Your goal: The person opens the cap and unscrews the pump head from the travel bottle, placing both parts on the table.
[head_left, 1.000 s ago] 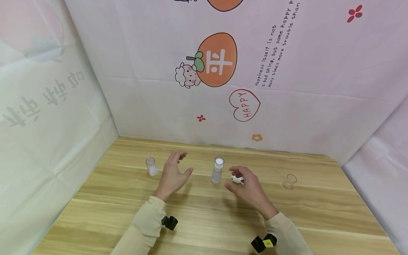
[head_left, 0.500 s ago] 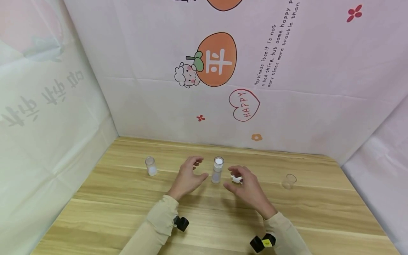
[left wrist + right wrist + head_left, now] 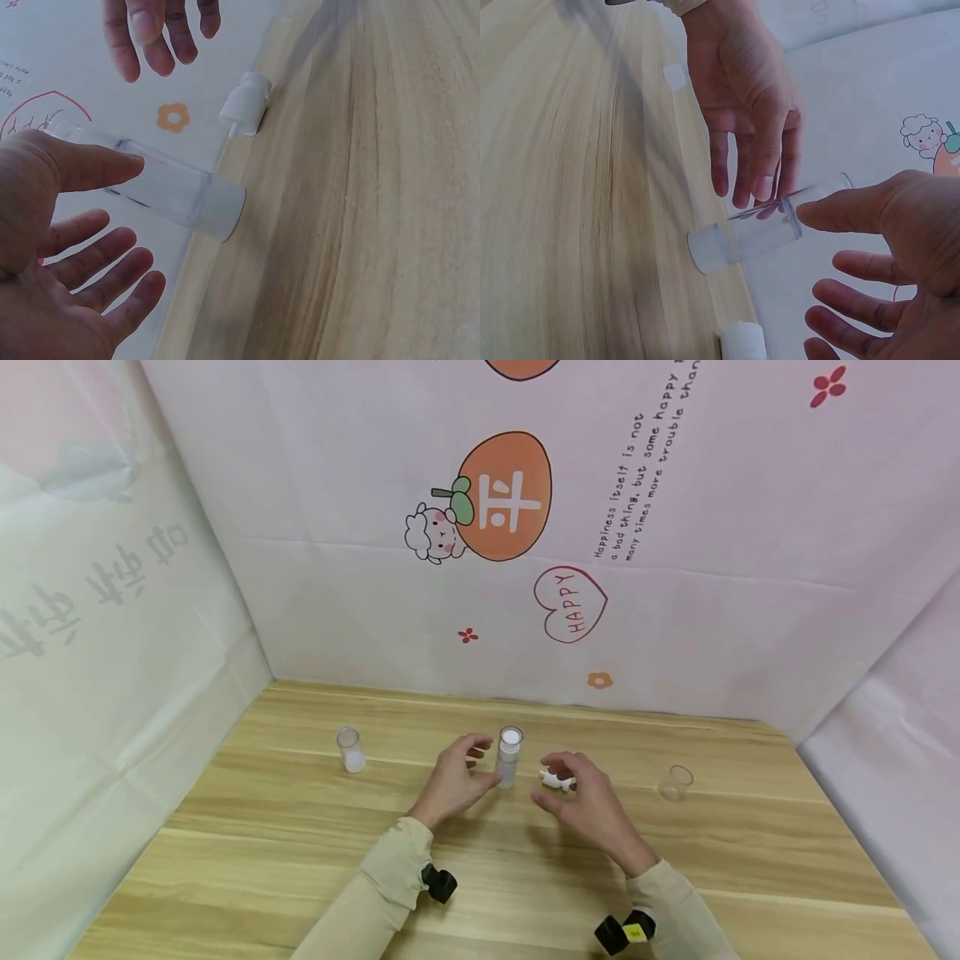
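A clear cylindrical bottle (image 3: 507, 768) with a white base stands upright at mid-table, its upper part holding a white disc-like piece. My left hand (image 3: 453, 779) curves loosely around its left side, fingers and thumb apart; whether the thumb touches it I cannot tell. On the other side, my right hand (image 3: 588, 797) hovers with thumb and fingers spread, holding nothing. Under its fingers a small white pump head (image 3: 557, 781) with a nozzle sits on the table, partly hidden in the head view. In the left wrist view the pump head (image 3: 246, 103) shows fully.
To the left stands a second clear container (image 3: 351, 752) with a white part at its bottom. A clear empty cap (image 3: 676, 785) lies at the right. Printed cloth (image 3: 360, 610) walls the wooden table (image 3: 300, 860) at the back and sides.
My left hand has moved right, from beside the left container to the bottle. The right hand has stayed nearly still. The head view has shifted slightly.
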Demonstrator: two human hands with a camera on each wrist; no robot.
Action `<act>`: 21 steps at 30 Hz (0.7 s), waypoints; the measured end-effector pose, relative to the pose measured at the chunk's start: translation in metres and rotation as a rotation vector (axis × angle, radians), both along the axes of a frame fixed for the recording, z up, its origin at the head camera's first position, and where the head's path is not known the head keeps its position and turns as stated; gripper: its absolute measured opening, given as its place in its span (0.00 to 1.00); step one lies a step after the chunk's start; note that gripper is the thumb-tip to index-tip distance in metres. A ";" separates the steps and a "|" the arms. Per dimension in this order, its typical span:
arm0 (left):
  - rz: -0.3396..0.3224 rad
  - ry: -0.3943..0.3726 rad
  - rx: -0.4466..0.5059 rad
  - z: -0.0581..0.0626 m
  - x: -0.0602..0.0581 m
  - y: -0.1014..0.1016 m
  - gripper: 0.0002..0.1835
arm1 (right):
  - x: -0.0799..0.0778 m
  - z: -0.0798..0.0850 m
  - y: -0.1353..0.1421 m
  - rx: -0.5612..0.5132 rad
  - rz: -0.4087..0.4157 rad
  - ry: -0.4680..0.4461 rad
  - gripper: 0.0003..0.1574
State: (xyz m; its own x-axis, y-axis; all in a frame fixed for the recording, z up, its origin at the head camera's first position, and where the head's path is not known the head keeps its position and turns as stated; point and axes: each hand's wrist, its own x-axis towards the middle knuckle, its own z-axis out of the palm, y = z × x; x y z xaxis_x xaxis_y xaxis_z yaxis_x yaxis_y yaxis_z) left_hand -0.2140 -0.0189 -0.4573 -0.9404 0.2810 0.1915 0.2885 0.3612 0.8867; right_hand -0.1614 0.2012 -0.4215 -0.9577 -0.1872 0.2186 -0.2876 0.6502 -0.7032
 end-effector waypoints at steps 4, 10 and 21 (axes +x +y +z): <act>-0.006 -0.012 0.011 -0.003 -0.002 0.003 0.28 | 0.001 -0.001 0.003 0.006 0.001 -0.008 0.27; -0.028 -0.033 0.041 -0.005 -0.004 0.008 0.28 | 0.003 -0.001 0.005 -0.001 0.002 -0.023 0.25; -0.030 -0.069 0.065 -0.008 -0.008 0.018 0.28 | 0.005 -0.001 0.006 -0.010 -0.001 -0.041 0.25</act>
State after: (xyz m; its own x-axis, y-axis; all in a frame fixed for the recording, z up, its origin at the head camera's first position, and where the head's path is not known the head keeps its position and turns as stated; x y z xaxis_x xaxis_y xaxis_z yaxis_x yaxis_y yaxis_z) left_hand -0.2217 -0.0007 -0.4657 -0.9435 0.2978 0.1454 0.2356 0.2943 0.9262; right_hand -0.1567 0.2070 -0.4222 -0.9661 -0.1844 0.1807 -0.2576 0.6430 -0.7213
